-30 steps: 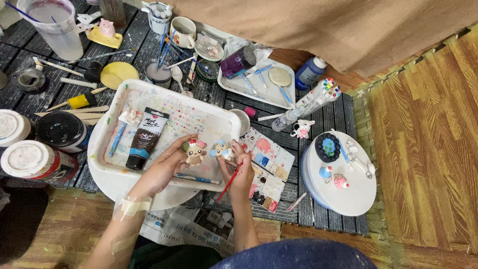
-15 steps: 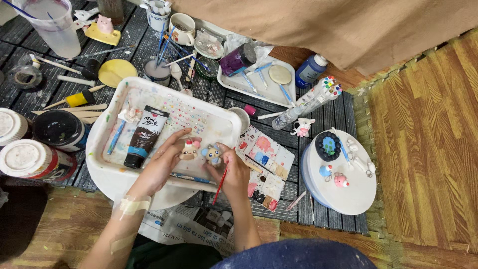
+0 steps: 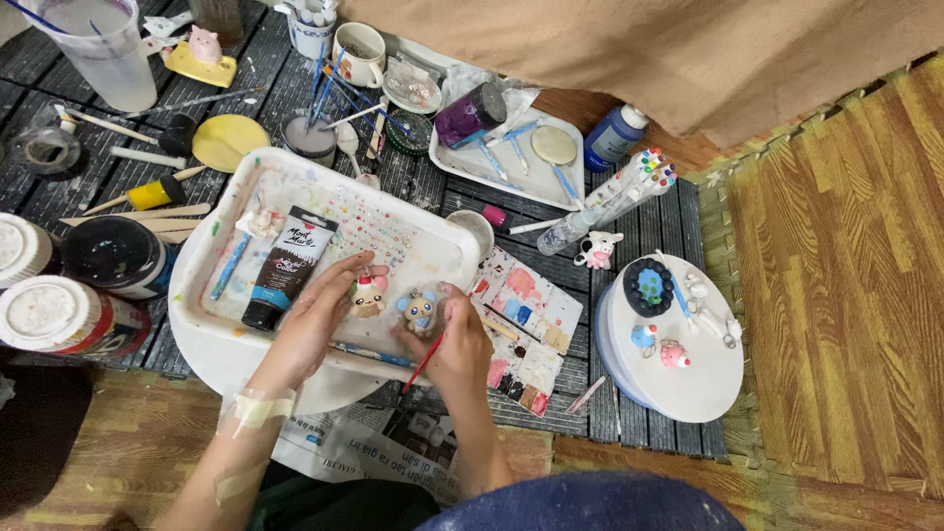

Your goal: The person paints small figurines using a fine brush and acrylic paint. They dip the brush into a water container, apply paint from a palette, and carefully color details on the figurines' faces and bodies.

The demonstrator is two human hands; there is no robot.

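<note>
My left hand (image 3: 320, 315) pinching small pink-and-cream figurine (image 3: 369, 293) over white tray (image 3: 433, 258). My right hand (image 3: 454, 344) gripping red-handled brush (image 3: 425, 362) and steadying blue figurine (image 3: 421, 311) just beside first one. Risks as I see them: two figurines nearly touching, wet colour could smear across. Brush handle angled down toward paint palette (image 3: 526, 320), could drag through wells. Blue-handled brush (image 3: 374, 352) lying under my wrists, easy to knock. Black paint tube (image 3: 287, 267) near left thumb, nudge might roll it.
</note>
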